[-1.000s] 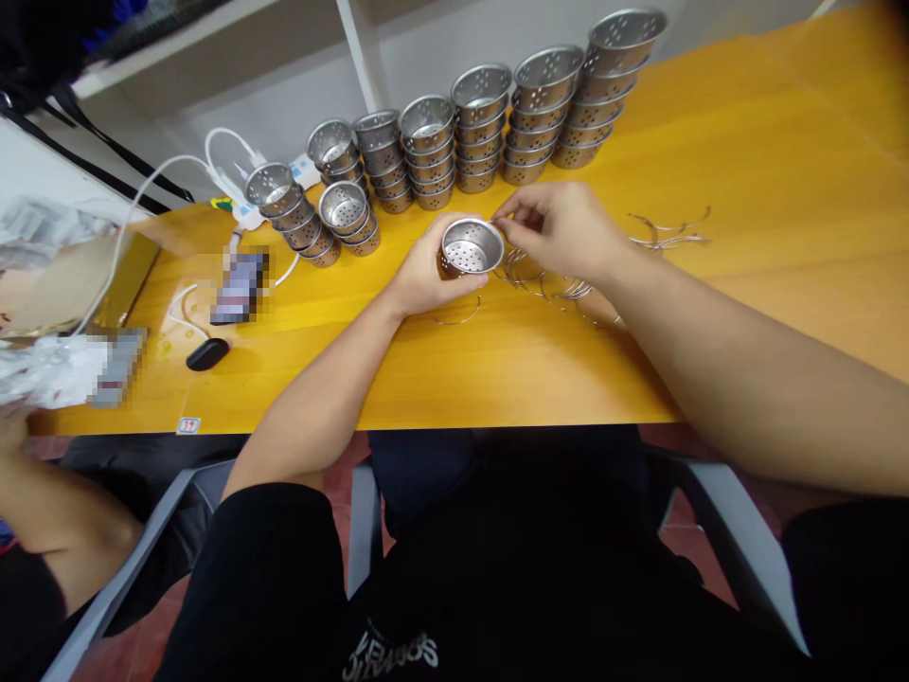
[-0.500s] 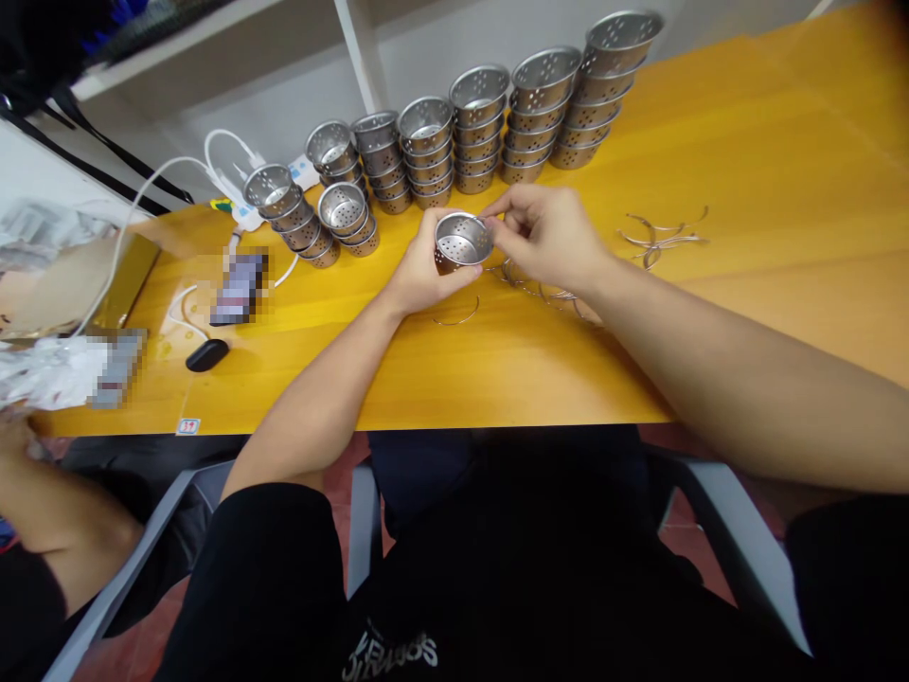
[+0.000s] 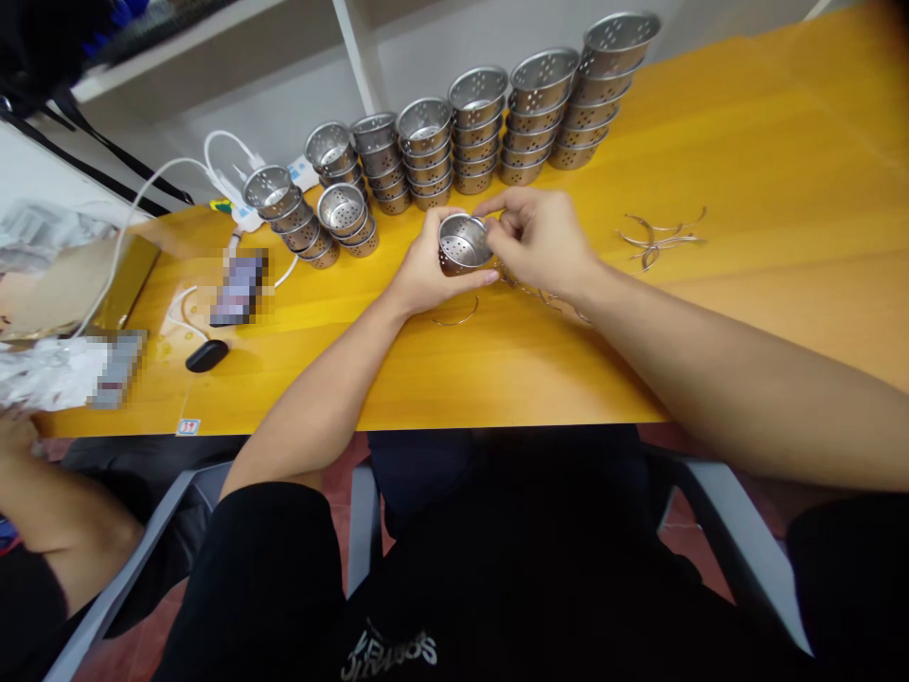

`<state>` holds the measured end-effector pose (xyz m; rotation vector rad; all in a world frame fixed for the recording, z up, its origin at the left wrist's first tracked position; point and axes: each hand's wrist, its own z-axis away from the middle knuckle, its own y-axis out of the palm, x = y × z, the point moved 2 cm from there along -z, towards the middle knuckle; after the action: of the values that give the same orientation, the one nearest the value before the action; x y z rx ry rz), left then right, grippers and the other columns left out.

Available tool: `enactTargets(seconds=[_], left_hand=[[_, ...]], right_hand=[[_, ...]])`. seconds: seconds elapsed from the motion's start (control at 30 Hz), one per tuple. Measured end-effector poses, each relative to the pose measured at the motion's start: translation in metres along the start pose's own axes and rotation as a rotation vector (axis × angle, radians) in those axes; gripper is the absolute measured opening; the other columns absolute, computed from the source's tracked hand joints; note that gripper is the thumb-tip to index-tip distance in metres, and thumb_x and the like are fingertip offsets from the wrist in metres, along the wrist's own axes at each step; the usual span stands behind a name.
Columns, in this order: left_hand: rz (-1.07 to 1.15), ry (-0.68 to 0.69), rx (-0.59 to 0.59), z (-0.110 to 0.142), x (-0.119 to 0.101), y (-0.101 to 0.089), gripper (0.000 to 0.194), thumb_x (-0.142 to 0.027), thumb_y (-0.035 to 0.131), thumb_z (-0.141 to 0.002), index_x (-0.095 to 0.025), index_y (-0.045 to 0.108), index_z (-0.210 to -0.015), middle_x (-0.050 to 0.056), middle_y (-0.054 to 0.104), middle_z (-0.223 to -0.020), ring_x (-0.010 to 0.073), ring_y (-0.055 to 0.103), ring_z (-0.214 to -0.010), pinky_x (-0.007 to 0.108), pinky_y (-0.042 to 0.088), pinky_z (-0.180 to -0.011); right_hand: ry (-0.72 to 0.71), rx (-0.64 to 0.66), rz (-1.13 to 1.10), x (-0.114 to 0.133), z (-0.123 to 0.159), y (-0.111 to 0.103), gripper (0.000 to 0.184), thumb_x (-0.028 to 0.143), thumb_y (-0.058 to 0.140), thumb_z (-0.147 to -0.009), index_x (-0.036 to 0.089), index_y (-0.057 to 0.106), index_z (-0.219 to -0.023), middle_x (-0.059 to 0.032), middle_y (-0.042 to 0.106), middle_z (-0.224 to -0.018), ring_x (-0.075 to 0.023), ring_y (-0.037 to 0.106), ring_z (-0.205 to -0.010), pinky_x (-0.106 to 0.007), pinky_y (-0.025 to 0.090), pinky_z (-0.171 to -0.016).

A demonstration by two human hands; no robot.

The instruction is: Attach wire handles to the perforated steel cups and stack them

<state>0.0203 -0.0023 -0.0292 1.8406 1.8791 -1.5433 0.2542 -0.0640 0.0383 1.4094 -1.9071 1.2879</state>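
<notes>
A small perforated metal cup (image 3: 465,243) is held tilted, its mouth turned up toward me, in my left hand (image 3: 426,270). The thumb lies along the near side and the fingers go round the far side. My right hand (image 3: 536,237) is closed in a pinch at the cup's right rim; what lies between its fingertips is too small to make out. Under and beside the right hand are thin curved wires (image 3: 550,298), partly hidden by it. One separate bent wire (image 3: 458,317) lies below the cup on the yellow table (image 3: 497,379).
Several stacks of perforated cups (image 3: 479,133) stand along the back. More curved wires (image 3: 657,239) lie to the right. On the left are a phone (image 3: 240,287), a black oval object (image 3: 206,355), white cables and a cardboard box (image 3: 78,284). Another person's arm (image 3: 63,511) shows at far left.
The cup has tilted and shifted slightly right in my left hand. My right fingertips have moved a little at its rim. The stacks and loose wires stay put.
</notes>
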Motion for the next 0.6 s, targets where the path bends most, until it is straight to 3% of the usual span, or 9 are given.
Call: enactTargets(seconds=[0.1, 0.33, 0.5, 0.6], left_hand=[[0.019, -0.016, -0.023, 0.000, -0.006, -0.001, 0.123, -0.106, 0.099, -0.090, -0.030, 0.046, -0.171, 0.016, 0.070, -0.165, 0.0393, 0.082, -0.148, 0.059, 0.068, -0.131], [0.022, -0.011, -0.028, 0.001, -0.011, -0.002, 0.115, -0.101, 0.101, -0.092, -0.031, 0.052, -0.169, 0.014, 0.073, -0.162, 0.0358, 0.084, -0.142, 0.056, 0.070, -0.127], [0.132, -0.080, -0.004, 0.000, -0.009, -0.010, 0.105, -0.106, 0.092, -0.098, -0.027, 0.062, -0.162, 0.011, 0.080, -0.147, 0.0301, 0.086, -0.128, 0.051, 0.072, -0.119], [0.170, -0.107, 0.007, 0.000, -0.010, -0.015, 0.102, -0.107, 0.087, -0.101, -0.025, 0.066, -0.159, 0.010, 0.082, -0.144, 0.0281, 0.087, -0.123, 0.050, 0.073, -0.118]], right_hand=[[0.007, 0.006, -0.047, 0.001, 0.000, 0.002, 0.029, 0.055, 0.097, -0.113, 0.031, 0.081, -0.120, 0.0058, 0.049, -0.065, -0.0220, 0.048, -0.061, -0.044, 0.052, -0.068], [-0.038, -0.019, -0.116, 0.004, -0.003, 0.005, 0.027, 0.053, 0.096, -0.108, 0.030, 0.084, -0.101, 0.0013, 0.056, -0.068, -0.0211, 0.046, -0.060, -0.042, 0.044, -0.062], [-0.069, 0.063, -0.308, 0.017, -0.002, -0.005, 0.049, 0.076, 0.102, -0.109, 0.030, 0.088, -0.103, -0.0051, 0.078, -0.088, -0.0240, 0.064, -0.072, -0.042, 0.058, -0.065], [-0.084, 0.147, -0.381, 0.024, -0.002, -0.011, 0.066, 0.091, 0.113, -0.094, 0.031, 0.088, -0.105, -0.0045, 0.081, -0.092, -0.0242, 0.067, -0.076, -0.041, 0.061, -0.065]])
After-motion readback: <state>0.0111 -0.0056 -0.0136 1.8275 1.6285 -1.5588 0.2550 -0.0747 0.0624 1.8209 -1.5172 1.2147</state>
